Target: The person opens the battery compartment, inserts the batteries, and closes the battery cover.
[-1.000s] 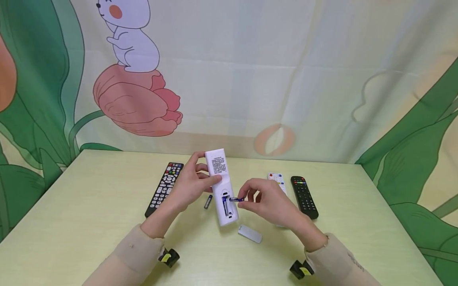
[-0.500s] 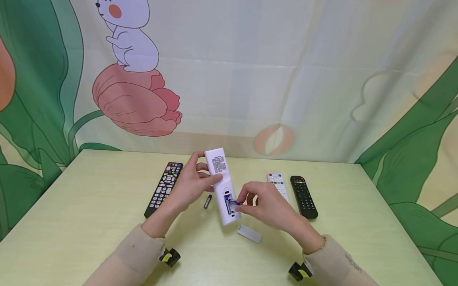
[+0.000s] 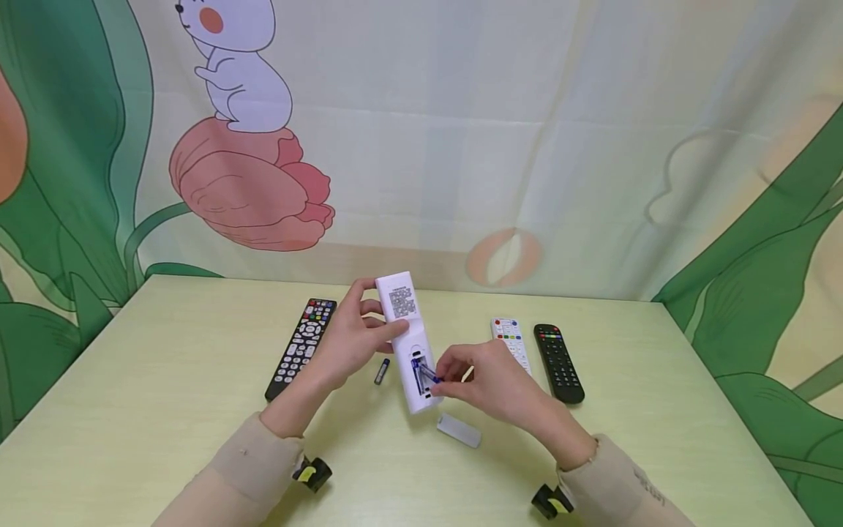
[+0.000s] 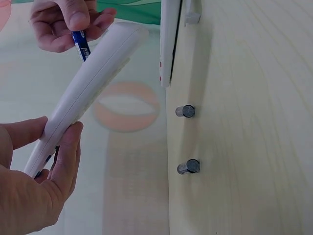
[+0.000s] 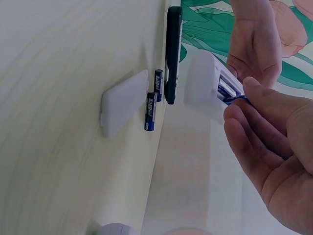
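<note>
My left hand (image 3: 352, 337) grips a white remote control (image 3: 398, 296) by its upper part, its back turned up towards me. The battery compartment in its lower half is uncovered, and one blue battery (image 5: 226, 89) lies inside. Between thumb and fingertips, my right hand (image 3: 490, 377) pinches a second blue battery (image 4: 82, 46). It slants into the compartment, one end low inside and the other still in my fingers. The grey-white battery cover (image 3: 459, 430) lies on the table below the remote. Two more batteries rest on the table, one loose battery (image 5: 150, 111) nearer the cover than the other (image 5: 158, 85).
A large black remote (image 3: 303, 344) lies on the table (image 3: 165, 366) at the left, partly behind my left forearm. Right of my right hand are another white remote (image 3: 510, 338), partly covered by the hand, and a smaller black remote (image 3: 559, 364). A printed curtain (image 3: 421, 146) hangs behind.
The pinched battery has swung from lying across the compartment's edge to slanting down along it, and my right hand has moved slightly down and left. The left hand keeps its grip, tilting the remote slightly.
</note>
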`<state>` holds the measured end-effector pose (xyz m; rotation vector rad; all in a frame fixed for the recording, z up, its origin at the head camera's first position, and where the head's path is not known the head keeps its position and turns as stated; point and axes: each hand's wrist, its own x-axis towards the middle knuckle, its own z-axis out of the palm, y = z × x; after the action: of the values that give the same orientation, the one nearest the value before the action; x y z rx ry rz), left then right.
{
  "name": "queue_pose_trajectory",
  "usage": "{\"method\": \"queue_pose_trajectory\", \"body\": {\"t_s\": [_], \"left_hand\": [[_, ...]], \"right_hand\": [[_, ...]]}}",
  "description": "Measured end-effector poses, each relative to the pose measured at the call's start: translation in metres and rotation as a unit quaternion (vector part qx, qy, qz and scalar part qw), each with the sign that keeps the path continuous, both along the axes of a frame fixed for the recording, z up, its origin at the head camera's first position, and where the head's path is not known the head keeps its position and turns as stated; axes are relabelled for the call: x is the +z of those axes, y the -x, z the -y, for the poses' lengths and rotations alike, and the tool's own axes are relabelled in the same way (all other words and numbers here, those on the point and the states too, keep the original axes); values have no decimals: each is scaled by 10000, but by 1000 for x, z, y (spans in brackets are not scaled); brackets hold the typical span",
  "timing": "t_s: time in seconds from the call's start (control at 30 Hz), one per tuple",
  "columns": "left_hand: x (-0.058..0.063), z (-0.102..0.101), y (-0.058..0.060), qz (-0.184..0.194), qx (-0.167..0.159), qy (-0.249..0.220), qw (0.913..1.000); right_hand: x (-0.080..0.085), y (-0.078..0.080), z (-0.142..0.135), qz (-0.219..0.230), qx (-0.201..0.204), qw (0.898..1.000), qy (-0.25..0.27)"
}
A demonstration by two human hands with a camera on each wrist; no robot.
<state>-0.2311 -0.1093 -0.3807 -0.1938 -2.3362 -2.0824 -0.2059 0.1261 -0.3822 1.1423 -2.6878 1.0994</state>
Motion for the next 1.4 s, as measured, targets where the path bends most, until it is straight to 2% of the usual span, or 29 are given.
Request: {"method": "queue_pose_trajectory", "body": {"t_s": [0.2, 0.53, 0.77, 0.9, 1.1, 1.4], "left_hand": [[-1, 2, 0, -33, 90, 21, 10000], [2, 1, 0, -88, 69, -175, 9998], [3, 1, -1, -138, -47, -313, 9994], [4, 0, -2, -161, -102, -377, 9991], [5, -2, -3, -170, -154, -457, 9987], [7, -3, -4, -162, -158, -549, 9982]], "right_hand": [[-1, -1, 1, 207, -17, 9998, -9], [-8, 0, 1, 70, -108, 9998, 140], [-10, 1, 1, 104, -315, 9991, 269], [-10, 1, 0, 537, -312, 9966, 541], [-10, 3, -3, 1281, -174, 9874, 918], [-10, 4, -6, 1801, -57, 9768, 1161]]}}
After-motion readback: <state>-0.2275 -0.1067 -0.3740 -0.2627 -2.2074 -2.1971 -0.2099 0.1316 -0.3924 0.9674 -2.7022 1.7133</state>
